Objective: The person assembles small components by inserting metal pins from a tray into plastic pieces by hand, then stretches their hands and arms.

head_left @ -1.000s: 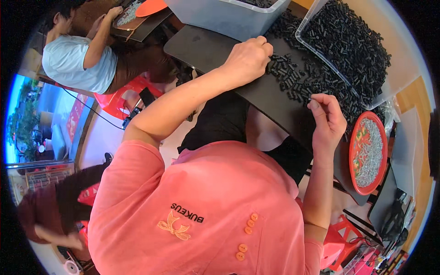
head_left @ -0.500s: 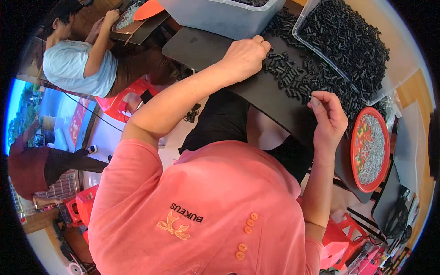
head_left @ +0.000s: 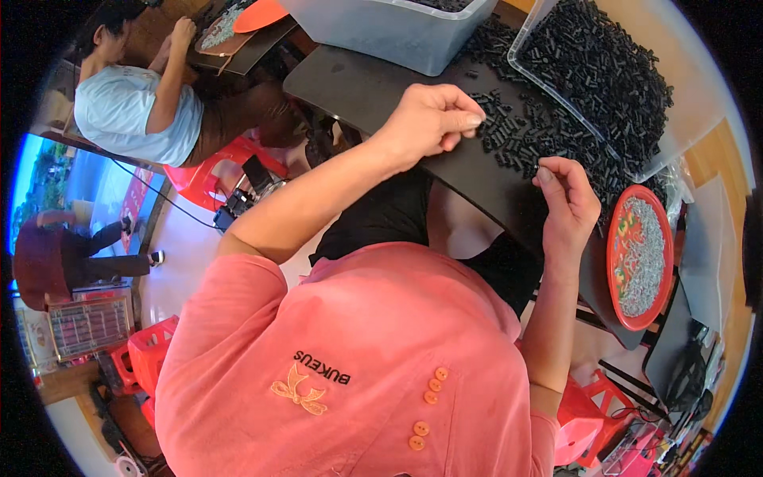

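My left hand [head_left: 429, 123] is closed, thumb and forefinger pinched together at the left edge of a loose pile of small black tube-like parts [head_left: 517, 135]. Whatever is in that pinch, if anything, is too small to make out. At the pile's near edge, my right hand [head_left: 568, 199] is also closed in a pinch, with a tiny bit showing at its fingertips that I cannot identify. The two hands are apart. Close to the right hand stands a red oval tray [head_left: 612, 270] holding many small silvery pieces [head_left: 645, 258].
A tilted clear bin [head_left: 556, 107] spills black parts onto the dark tabletop [head_left: 342, 83]. Another translucent bin [head_left: 373, 40] stands at the back. Far left, a person in a light blue shirt [head_left: 139, 111] works at another table. Red stools [head_left: 199, 171] stand around.
My left hand has moved nearer to me and slightly right, away from the back bin to the pile's left edge. My right hand has hardly moved. A person in the background has shifted.
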The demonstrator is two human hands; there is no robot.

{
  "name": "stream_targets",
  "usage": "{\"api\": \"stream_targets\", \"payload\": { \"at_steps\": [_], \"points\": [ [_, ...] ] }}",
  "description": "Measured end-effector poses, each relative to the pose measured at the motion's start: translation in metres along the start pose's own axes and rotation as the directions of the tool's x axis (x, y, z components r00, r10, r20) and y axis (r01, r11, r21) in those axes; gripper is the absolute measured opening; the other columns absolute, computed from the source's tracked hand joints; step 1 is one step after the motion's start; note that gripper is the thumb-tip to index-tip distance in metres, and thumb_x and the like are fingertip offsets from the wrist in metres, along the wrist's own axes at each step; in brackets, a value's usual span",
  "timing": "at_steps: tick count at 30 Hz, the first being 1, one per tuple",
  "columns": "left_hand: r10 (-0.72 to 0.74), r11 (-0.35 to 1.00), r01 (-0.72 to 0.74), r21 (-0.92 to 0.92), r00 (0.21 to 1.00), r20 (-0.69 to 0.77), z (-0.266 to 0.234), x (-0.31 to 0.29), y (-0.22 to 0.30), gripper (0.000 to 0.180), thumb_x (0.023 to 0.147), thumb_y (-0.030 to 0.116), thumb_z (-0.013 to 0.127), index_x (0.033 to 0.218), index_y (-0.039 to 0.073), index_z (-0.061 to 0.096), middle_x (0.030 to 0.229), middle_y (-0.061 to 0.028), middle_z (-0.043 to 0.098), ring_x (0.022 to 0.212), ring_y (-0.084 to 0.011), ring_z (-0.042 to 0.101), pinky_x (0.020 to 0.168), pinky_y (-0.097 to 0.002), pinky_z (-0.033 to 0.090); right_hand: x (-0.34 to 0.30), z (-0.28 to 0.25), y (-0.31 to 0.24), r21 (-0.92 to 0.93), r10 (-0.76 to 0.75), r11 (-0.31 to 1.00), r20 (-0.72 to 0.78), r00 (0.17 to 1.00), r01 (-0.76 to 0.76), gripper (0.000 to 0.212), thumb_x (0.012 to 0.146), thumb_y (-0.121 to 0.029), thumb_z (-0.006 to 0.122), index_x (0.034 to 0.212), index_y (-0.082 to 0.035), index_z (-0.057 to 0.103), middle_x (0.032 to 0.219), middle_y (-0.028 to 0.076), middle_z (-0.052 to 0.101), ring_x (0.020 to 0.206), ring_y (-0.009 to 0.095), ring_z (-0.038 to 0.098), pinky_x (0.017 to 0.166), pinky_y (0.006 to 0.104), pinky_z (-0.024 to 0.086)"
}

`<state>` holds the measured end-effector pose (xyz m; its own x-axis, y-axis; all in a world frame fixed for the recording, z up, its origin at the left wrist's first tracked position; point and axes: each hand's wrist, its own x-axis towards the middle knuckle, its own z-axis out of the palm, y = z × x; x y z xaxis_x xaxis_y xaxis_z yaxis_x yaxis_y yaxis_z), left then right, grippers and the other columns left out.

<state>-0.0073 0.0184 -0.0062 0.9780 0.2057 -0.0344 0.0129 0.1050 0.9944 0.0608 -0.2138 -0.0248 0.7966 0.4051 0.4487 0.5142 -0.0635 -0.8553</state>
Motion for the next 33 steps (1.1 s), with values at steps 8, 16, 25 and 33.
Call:
{"api": "stream_targets", "payload": {
  "at_steps": [8,16,25,33],
  "points": [
    [-0.036,0.985,0.055,-0.161,0.993,0.115,0.018,-0.017,-0.006,0.016,0.091,0.006,0.066,0.103,-0.005,0.066,0.079,-0.0069,0.064,0.053,-0.0092,0.052,0.042,-0.0217,0.038,0.006,0.008,-0.013,-0.078,-0.078,0.993,0.063,0.995,0.083,0.007,0.087,0.001,0.065,0.094,0.0,0.065,0.078,0.003,0.057,0.074,0.009,0.054,0.067,0.0224,0.043],
    [-0.03,0.982,0.052,-0.179,0.992,0.12,0.023,-0.024,-0.005,0.013,0.092,0.005,0.063,0.102,-0.003,0.064,0.08,-0.0071,0.065,0.057,-0.0094,0.057,0.041,-0.0213,0.038,0.018,0.03,-0.039,-0.192,-0.222,0.948,0.166,0.961,0.252,0.011,0.084,0.006,0.064,0.092,-0.001,0.064,0.081,0.009,0.058,0.074,0.018,0.059,0.068,0.0275,0.047],
    [-0.023,0.97,0.049,-0.236,0.993,0.112,0.015,-0.025,-0.001,0.011,0.09,0.002,0.064,0.1,-0.004,0.064,0.078,-0.0071,0.065,0.055,-0.0092,0.057,0.039,-0.0214,0.037,0.029,0.043,-0.053,-0.299,-0.223,0.908,0.246,0.943,0.292,0.008,0.085,0.004,0.063,0.092,-0.001,0.064,0.083,0.011,0.059,0.075,0.022,0.061,0.068,0.0306,0.049],
    [-0.01,0.928,0.023,-0.373,0.999,0.036,-0.009,-0.012,-0.006,0.011,0.091,0.005,0.063,0.098,-0.004,0.064,0.076,-0.0066,0.064,0.052,-0.0088,0.055,0.039,-0.0214,0.037,0.039,0.066,-0.05,-0.458,-0.311,0.766,0.351,0.883,0.452,0.022,0.085,0.0,0.064,0.106,-0.004,0.07,0.095,0.013,0.062,0.089,0.03,0.064,0.08,0.0363,0.051]
  ]
}}
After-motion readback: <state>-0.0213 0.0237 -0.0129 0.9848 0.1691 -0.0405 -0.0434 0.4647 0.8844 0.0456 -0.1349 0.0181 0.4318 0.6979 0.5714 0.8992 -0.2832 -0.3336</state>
